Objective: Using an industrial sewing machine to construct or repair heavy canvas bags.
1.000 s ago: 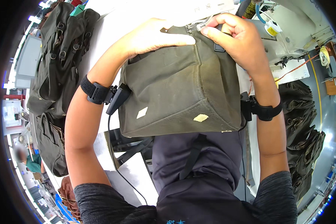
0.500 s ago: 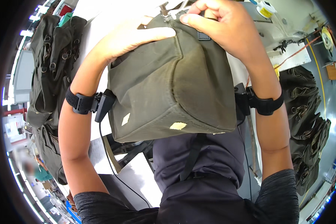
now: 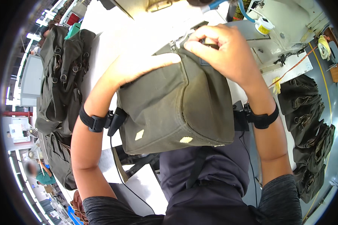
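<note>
Though apart, left grip [image 3: 133, 69] and right grip [image 3: 229, 54] at bag [image 3: 157, 103] edge.

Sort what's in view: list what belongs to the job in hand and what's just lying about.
In the job:
olive bag
left hand, thumb along the bag's upper edge
right hand, at its top edge

Apparently just lying about, untouched:
pile of bags at left
row of bags at right
green item, upper left

Open table [image 3: 105, 43] left, held bag [image 3: 154, 101] central, machine [image 3: 294, 20] upper right
</note>
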`<state>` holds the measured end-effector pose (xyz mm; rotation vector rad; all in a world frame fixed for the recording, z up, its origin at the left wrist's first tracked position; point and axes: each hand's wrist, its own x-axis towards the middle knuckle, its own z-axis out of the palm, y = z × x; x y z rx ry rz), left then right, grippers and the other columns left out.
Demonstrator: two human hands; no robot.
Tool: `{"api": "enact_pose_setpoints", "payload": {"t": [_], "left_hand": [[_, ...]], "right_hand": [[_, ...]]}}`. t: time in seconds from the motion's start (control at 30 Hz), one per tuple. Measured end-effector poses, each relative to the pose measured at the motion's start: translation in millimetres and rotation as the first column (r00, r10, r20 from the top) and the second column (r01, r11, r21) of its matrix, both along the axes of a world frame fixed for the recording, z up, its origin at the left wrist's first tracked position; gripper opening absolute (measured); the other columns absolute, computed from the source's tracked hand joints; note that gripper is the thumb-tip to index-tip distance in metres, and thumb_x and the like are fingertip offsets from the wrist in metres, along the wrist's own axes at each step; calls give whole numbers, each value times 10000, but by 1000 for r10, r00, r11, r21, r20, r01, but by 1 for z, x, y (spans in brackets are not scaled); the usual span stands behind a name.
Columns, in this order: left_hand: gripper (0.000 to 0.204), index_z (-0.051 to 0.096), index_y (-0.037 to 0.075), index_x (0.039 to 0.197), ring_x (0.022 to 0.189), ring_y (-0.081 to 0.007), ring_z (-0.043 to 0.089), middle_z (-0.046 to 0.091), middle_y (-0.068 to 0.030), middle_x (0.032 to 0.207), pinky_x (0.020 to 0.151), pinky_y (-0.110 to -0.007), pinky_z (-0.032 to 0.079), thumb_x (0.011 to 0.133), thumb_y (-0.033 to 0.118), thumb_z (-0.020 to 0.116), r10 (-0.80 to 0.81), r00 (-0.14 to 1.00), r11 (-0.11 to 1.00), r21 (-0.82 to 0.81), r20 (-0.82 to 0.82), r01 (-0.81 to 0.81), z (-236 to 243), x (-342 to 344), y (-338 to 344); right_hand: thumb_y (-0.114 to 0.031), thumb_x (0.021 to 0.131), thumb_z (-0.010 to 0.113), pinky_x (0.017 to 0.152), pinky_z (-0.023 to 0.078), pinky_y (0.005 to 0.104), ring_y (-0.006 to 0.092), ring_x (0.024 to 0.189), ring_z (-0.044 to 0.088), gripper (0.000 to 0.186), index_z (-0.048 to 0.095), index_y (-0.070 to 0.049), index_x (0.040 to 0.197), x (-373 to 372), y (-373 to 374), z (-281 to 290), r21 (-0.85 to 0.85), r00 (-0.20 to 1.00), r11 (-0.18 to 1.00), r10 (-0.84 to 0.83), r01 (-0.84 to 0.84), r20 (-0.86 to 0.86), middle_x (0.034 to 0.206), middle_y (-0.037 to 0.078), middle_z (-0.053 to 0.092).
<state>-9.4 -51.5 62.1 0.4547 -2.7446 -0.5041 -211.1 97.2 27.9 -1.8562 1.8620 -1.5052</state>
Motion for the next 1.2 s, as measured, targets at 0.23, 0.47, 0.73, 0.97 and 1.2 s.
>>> {"api": "enact_pose_setpoints", "payload": {"t": [0.23,0.47,0.73,0.97,1.2], "left_hand": [[657,644,66,1389,1233,-316,604,666,-134,1362,1102,-450,423,821,342,823,-297,952,929,-254,-75,270,16,-14,9],[538,649,38,1375,1156,-254,616,681,-115,1334,1027,-394,471,890,216,796,-44,984,946,323,170,-14,17,-6,15],[549,638,26,1384,1239,-244,604,655,-134,1397,1094,-370,449,892,203,805,-142,990,974,181,4,139,7,-4,10],[500,705,36,1234,1012,-186,655,732,-92,1149,933,-337,522,846,321,841,-73,997,992,99,-3,73,4,1,8],[378,750,47,1009,874,-101,608,696,-8,934,828,-276,508,852,377,848,167,971,917,333,174,-217,-3,2,13]], "right_hand": [[-233,827,758,691,462,365,223,618,619,108,749,-126,817,5,4,5,-103,992,994,-56,44,-114,656,28,672],[-242,841,760,837,429,368,206,788,634,88,745,-156,850,3,8,-1,-58,995,997,-54,49,-89,750,-31,696],[-250,834,764,814,433,380,221,708,603,92,742,-162,847,3,4,1,-82,991,997,-29,18,-129,664,-2,647],[-216,827,791,619,434,360,225,611,569,105,761,-119,851,0,-1,-3,-112,997,993,36,-44,-72,623,54,607],[-127,876,778,648,473,284,143,682,612,140,743,-6,940,9,5,11,-51,991,993,110,-107,78,826,82,710]]}}
